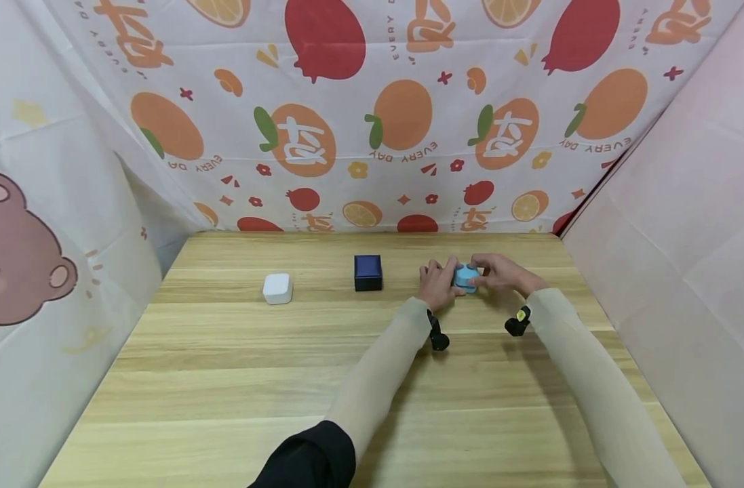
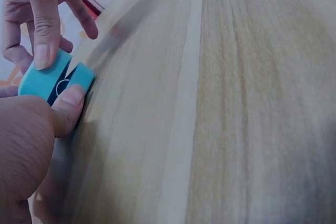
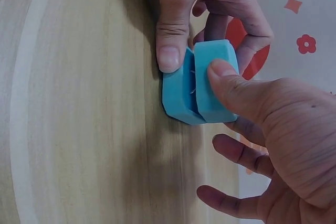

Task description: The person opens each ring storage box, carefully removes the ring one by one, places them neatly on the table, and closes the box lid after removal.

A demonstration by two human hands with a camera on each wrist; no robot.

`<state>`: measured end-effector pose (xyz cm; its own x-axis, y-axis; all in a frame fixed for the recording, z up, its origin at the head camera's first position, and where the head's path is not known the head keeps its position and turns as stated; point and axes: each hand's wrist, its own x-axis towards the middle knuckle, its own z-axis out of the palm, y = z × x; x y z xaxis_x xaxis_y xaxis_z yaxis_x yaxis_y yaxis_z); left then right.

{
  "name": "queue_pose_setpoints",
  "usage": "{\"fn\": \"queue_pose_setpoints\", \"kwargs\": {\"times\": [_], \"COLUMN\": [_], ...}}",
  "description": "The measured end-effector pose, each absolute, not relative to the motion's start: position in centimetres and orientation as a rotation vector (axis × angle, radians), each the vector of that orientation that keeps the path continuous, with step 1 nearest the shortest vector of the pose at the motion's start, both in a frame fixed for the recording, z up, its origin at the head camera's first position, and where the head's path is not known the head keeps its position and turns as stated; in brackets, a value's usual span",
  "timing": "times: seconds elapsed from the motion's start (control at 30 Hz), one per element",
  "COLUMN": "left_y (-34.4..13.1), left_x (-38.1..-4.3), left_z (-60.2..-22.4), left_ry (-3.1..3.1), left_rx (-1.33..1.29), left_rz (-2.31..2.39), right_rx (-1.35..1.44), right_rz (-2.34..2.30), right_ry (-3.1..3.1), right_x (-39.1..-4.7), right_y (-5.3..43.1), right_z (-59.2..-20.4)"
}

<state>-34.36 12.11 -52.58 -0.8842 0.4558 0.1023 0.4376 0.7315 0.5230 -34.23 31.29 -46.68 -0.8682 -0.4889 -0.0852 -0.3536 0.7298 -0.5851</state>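
A small turquoise jewellery box [image 1: 466,278] with cut corners sits on the right part of the wooden table, between both hands. Its lid stands slightly ajar; through the gap a dark inside and a thin pale ring shape show in the left wrist view. The left hand [image 1: 436,285] holds the lower half [image 3: 177,92], thumb on its front. From the other side the right hand [image 1: 498,272] pinches the lid [image 3: 214,90] with its thumb on top, while other fingers spread away from the box. The far side of the box is hidden.
A dark blue box [image 1: 368,272] stands left of the hands, and a white rounded box [image 1: 277,289] farther left. Behind the table [image 1: 237,379] hangs a fruit-print cloth [image 1: 353,173]; pale cloth walls [image 1: 671,224] flank it. Both wrists wear black camera straps.
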Motion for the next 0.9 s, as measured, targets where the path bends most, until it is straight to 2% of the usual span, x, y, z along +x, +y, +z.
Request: {"fn": "queue_pose_setpoints", "kwargs": {"times": [0.9], "left_y": [12.13], "left_x": [-34.34], "left_z": [-52.55], "left_ry": [2.893], "left_rx": [0.761], "left_rz": [0.846], "right_rx": [-0.629], "right_rz": [-0.787], "right_ry": [2.597], "right_x": [-35.19], "right_y": [31.78], "right_z": [-45.75]}}
